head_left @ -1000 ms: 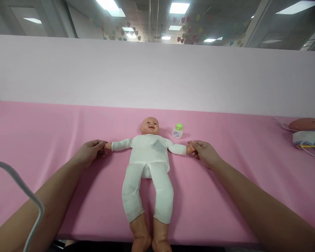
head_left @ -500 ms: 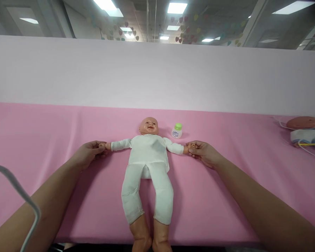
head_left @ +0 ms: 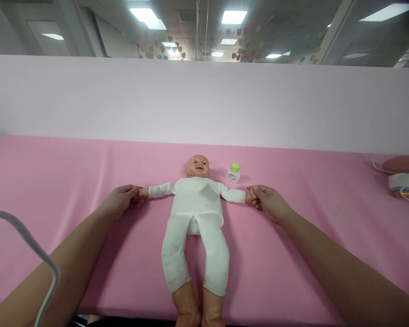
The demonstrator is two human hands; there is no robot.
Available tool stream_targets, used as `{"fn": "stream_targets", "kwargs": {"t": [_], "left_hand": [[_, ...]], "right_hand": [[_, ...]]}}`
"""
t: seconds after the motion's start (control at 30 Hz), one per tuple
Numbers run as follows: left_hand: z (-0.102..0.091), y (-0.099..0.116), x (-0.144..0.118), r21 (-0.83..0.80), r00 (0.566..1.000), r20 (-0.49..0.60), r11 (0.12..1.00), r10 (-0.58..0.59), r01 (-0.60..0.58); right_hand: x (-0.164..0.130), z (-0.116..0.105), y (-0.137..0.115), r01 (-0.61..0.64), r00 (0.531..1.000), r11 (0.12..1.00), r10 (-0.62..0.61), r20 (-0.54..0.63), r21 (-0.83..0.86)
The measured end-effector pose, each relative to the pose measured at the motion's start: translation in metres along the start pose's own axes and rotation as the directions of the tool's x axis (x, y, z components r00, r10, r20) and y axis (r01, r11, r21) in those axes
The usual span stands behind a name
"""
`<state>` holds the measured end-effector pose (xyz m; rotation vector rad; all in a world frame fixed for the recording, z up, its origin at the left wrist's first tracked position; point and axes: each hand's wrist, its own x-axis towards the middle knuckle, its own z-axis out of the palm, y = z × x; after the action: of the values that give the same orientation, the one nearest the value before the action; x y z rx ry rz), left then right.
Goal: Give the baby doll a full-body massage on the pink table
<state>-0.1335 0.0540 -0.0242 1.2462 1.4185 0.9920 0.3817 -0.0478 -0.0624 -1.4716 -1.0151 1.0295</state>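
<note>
A baby doll [head_left: 197, 213] in a white suit lies face up on the pink table cover [head_left: 71, 181], arms spread wide, bare feet at the near edge. My left hand [head_left: 121, 201] grips the doll's hand on the left side. My right hand [head_left: 267, 201] pinches the doll's other hand on the right side. Just behind the doll's right-side arm stands a small white bottle [head_left: 233, 173] with a green cap.
A pale wall panel [head_left: 204, 100] rises behind the table. At the far right edge lie another doll [head_left: 404, 164] and white cloth with thin cables. A grey cable [head_left: 27, 245] crosses the lower left corner.
Both hands stay on the doll's hands with the arms stretched out. The view has shifted slightly, so the second doll sits further toward the right edge.
</note>
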Motion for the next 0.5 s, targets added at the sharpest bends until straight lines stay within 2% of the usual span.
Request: {"fn": "stream_targets", "kwargs": {"t": [0.1,0.27,0.37,0.5], "left_hand": [[-0.002,-0.002,0.003,-0.05,0.999,0.014,0.998,-0.03,0.03],[-0.004,-0.002,0.005,-0.121,0.998,0.037,0.991,-0.056,0.06],[-0.005,-0.002,0.004,-0.146,0.998,0.052,0.988,-0.04,0.047],[-0.008,-0.003,0.003,-0.09,0.995,0.103,0.996,0.01,-0.001]], "right_hand": [[0.0,0.001,-0.001,-0.014,1.0,0.999,0.013,0.006,0.041],[-0.003,-0.003,-0.005,-0.03,0.992,0.992,0.015,0.127,0.12],[-0.005,-0.007,-0.006,-0.068,0.981,0.984,0.035,0.192,0.167],[-0.006,-0.011,-0.006,-0.078,0.966,0.985,0.036,0.257,0.155]]}}
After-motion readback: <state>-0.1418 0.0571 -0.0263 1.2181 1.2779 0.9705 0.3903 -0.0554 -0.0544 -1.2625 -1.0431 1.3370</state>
